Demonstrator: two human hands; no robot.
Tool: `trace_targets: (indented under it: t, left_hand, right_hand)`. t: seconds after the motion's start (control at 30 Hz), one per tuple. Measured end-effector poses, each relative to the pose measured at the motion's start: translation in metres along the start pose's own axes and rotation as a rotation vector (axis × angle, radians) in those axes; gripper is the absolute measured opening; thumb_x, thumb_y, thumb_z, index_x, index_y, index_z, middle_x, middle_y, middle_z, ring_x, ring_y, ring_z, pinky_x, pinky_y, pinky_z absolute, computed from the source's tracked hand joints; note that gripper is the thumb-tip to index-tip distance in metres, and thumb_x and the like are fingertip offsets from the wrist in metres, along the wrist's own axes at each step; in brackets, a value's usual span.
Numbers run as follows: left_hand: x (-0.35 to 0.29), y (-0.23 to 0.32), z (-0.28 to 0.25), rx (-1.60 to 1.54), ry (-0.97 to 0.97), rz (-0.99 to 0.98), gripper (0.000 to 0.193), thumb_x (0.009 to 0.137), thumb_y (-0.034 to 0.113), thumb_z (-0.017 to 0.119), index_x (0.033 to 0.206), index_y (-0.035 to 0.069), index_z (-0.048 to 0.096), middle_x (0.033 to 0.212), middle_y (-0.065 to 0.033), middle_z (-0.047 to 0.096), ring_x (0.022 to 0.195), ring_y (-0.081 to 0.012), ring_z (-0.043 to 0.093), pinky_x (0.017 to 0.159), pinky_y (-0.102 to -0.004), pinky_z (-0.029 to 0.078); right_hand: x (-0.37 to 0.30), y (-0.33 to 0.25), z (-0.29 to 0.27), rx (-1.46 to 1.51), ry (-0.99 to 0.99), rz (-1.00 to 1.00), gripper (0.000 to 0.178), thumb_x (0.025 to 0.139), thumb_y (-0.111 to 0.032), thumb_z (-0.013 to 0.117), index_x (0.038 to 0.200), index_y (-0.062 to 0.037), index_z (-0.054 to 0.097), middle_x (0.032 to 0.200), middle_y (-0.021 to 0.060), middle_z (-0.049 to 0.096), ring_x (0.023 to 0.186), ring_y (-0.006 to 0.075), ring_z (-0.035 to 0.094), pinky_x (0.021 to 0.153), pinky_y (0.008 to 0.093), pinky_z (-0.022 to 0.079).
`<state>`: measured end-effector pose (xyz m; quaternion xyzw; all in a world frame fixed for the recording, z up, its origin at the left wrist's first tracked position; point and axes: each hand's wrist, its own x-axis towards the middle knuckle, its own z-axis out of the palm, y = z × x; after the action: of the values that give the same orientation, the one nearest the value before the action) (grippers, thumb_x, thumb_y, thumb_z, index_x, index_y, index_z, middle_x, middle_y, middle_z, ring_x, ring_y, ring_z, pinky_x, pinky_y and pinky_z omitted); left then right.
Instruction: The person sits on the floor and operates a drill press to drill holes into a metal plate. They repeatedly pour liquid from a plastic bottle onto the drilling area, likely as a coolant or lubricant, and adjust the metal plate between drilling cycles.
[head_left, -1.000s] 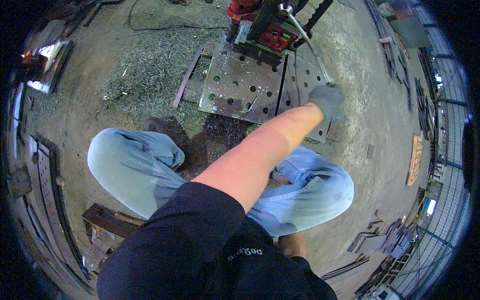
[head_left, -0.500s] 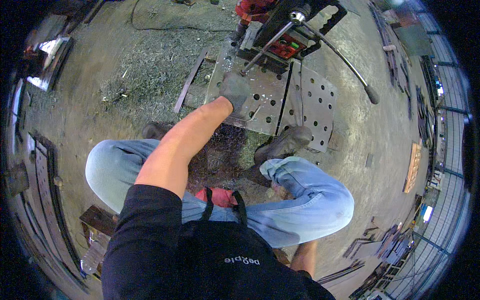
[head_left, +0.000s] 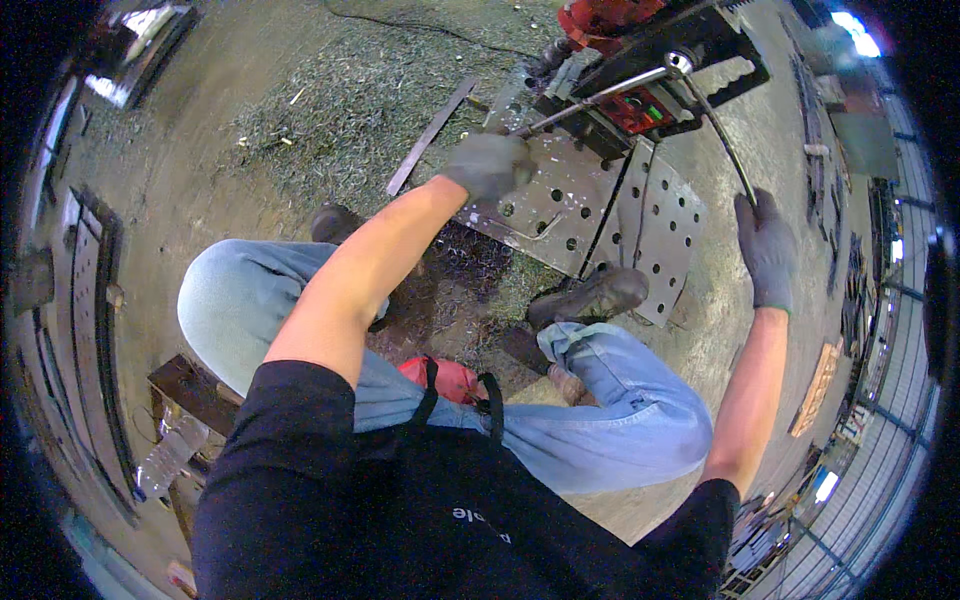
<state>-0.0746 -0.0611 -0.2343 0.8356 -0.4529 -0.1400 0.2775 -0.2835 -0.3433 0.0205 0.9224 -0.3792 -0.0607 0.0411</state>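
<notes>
A magnetic drill with a black body (head_left: 690,62), a red motor (head_left: 608,20) and a red control panel (head_left: 640,110) stands at the far end of a steel plate (head_left: 545,180) full of round holes. Metal feed handles spread from its chrome hub (head_left: 679,63). My gloved left hand (head_left: 490,166), slightly blurred, is closed around the end of the left feed handle (head_left: 597,96), above the plate. On the other side my gloved right hand (head_left: 767,250) wraps the end of the right feed handle (head_left: 722,137), hiding its knob.
A second holed plate (head_left: 668,220) adjoins the first across a dark gap. My boot (head_left: 600,295) is at its near edge. Metal shavings (head_left: 330,140) and a flat strip (head_left: 430,138) lie to the left. A cable (head_left: 430,28) runs behind; a plastic bottle (head_left: 172,458) is at lower left.
My right hand has come up from beside my right leg and taken hold of the right feed handle. The handles have turned somewhat, and the view has shifted; my left hand stays on its handle.
</notes>
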Motion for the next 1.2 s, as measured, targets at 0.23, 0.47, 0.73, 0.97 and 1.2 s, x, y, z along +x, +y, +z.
trace_targets:
  t: [0.23, 0.47, 0.73, 0.97, 1.2]
  left_hand:
    - [-0.033, -0.072, -0.001, 0.003, 0.083, -0.829, 0.040, 0.089, 0.039, 0.066, 0.113, 0.008, 0.072, 0.110, -0.0219, 0.072, 0.106, -0.0404, 0.070, 0.091, -0.0515, 0.055]
    - [-0.007, -0.109, 0.022, 0.084, -0.072, -0.933, 0.050, 0.088, 0.047, 0.063, 0.118, 0.008, 0.073, 0.118, -0.0220, 0.072, 0.109, -0.0392, 0.071, 0.092, -0.0513, 0.056]
    - [-0.002, -0.129, 0.048, 0.028, -0.103, -0.984, 0.056, 0.089, 0.049, 0.061, 0.126, 0.008, 0.070, 0.128, -0.0236, 0.068, 0.119, -0.0420, 0.066, 0.100, -0.0494, 0.052]
    - [-0.010, -0.172, 0.060, 0.033, -0.103, -0.893, 0.048, 0.096, 0.044, 0.055, 0.123, 0.006, 0.068, 0.125, -0.0267, 0.067, 0.118, -0.0450, 0.064, 0.101, -0.0536, 0.050]
    - [-0.014, -0.125, 0.037, 0.106, 0.171, -0.882, 0.043, 0.100, 0.042, 0.053, 0.113, 0.003, 0.067, 0.112, -0.0257, 0.071, 0.107, -0.0473, 0.067, 0.092, -0.0550, 0.053]
  right_hand:
    - [-0.008, -0.015, -0.003, 0.001, 0.066, 0.062, 0.064, 0.094, -0.059, 0.060, 0.136, -0.0098, 0.062, 0.110, 0.0217, 0.074, 0.106, 0.0364, 0.072, 0.090, 0.0446, 0.053]
    - [0.000, -0.008, 0.005, -0.072, 0.086, 0.031, 0.053, 0.100, -0.059, 0.051, 0.128, -0.0162, 0.064, 0.107, 0.0211, 0.074, 0.100, 0.0422, 0.071, 0.083, 0.0524, 0.055]
    - [0.003, 0.000, 0.020, -0.101, 0.225, -0.040, 0.050, 0.099, -0.059, 0.053, 0.118, -0.0150, 0.068, 0.092, 0.0170, 0.075, 0.087, 0.0405, 0.073, 0.075, 0.0505, 0.055]
    - [0.011, 0.002, 0.023, -0.041, 0.246, -0.046, 0.051, 0.099, -0.059, 0.053, 0.118, -0.0136, 0.068, 0.095, 0.0189, 0.075, 0.090, 0.0415, 0.073, 0.077, 0.0495, 0.056]
    - [0.011, 0.007, 0.025, -0.046, 0.181, -0.003, 0.055, 0.098, -0.061, 0.054, 0.124, -0.0141, 0.067, 0.098, 0.0187, 0.075, 0.093, 0.0409, 0.072, 0.078, 0.0499, 0.055]
